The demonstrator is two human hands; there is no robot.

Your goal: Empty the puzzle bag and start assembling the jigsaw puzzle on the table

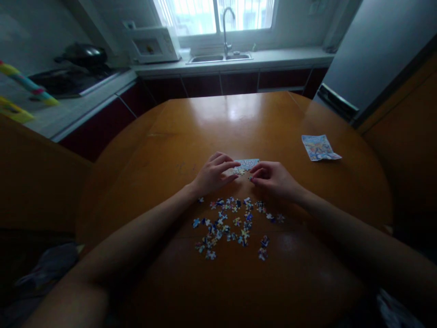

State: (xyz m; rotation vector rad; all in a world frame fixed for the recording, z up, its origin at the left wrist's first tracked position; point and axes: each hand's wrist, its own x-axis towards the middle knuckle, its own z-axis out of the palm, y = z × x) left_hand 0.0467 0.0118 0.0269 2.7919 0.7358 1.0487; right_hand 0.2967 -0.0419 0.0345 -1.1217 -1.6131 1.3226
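A small joined section of jigsaw puzzle (248,164), pale blue and white, lies flat on the wooden table between my hands. My left hand (215,173) rests at its left side, thumb and fingers apart, fingertips touching its edge. Just below the section's lower right, my right hand (273,179) pinches a small puzzle piece (251,178) between thumb and forefinger. Nearer to me, many loose puzzle pieces (220,228) are scattered in a patch. A few of them (263,248) lie a little apart on the right.
A creased picture sheet (319,148) lies on the right of the round-ended wooden table (205,123). Beyond the table stand a counter with a sink (208,58), a white microwave (153,44), and a stove with a dark pan (85,54). A fridge (375,54) is at the right.
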